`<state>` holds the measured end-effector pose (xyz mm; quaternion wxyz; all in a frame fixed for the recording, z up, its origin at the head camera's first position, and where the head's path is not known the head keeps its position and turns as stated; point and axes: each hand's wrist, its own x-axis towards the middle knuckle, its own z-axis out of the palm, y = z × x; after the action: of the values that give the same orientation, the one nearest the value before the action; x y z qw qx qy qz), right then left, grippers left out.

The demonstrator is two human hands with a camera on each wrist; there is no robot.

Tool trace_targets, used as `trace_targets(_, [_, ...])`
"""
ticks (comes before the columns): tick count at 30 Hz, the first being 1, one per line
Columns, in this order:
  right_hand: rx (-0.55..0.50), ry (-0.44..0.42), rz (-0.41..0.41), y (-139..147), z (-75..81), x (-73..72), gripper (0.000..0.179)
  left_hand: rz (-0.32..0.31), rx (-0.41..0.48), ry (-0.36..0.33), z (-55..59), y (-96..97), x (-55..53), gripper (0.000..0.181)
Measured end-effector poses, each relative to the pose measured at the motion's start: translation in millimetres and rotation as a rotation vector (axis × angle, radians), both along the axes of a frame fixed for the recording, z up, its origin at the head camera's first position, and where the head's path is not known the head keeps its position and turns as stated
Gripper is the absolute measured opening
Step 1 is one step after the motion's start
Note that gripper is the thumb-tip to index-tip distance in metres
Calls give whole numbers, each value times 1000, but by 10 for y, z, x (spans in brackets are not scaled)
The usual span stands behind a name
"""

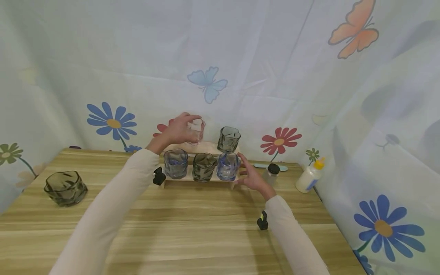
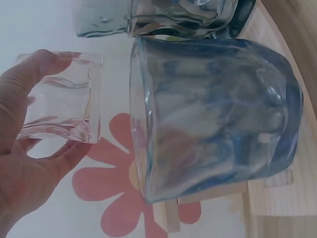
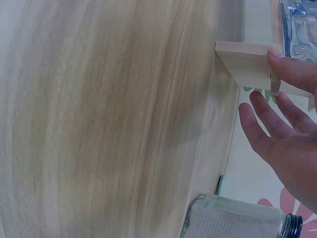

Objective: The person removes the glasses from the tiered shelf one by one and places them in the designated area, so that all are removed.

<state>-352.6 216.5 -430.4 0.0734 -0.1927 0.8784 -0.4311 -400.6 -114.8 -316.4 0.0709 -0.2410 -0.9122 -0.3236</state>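
My left hand grips a pale pink clear glass by its sides, thumb on one side and fingers on the other, over the back tier of a small wooden two-tier rack. On the front tier stand a grey-blue glass, a dark smoky glass and a blue glass. A greenish-grey glass sits at the back tier's right. My right hand is at the rack's right end, its thumb at the shelf edge and its other fingers extended and spread beside the end.
Far left on the wooden table stands another smoky glass. Right of the rack are a jar with a black lid, a pale teal flat strip and a glue bottle with a yellow cap. A patterned curtain hangs behind.
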Motion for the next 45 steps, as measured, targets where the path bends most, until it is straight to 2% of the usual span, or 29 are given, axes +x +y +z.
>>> trace_targets(6, [-18, -7, 20, -8, 44, 39, 105, 2, -19, 29, 14, -144, 66, 80])
trace_targets(13, [11, -27, 40, -73, 306, 214, 101, 19, -39, 72, -4, -305, 153, 79])
trace_targets(15, [9, -27, 38, -63, 278, 193, 101, 21, -39, 79, -3, -342, 185, 80])
trace_targets(22, [4, 5, 19, 11, 10, 14, 105, 51, -41, 65, -24, -485, 301, 83])
trace_targets(29, [13, 2, 5, 10, 7, 19, 105, 109, -41, 21, -45, -670, 434, 85])
trace_targets(36, [0, -8, -5, -3, 0, 12, 105, 143, -61, 43, -69, -855, 590, 84])
trace_targets(43, [-15, -25, 42, -75, 314, 237, 101, 168, -100, 68, -140, -1013, 734, 82])
trace_targets(45, [-13, -25, 45, -66, 313, 228, 101, 167, -104, 78, -166, -1064, 770, 83])
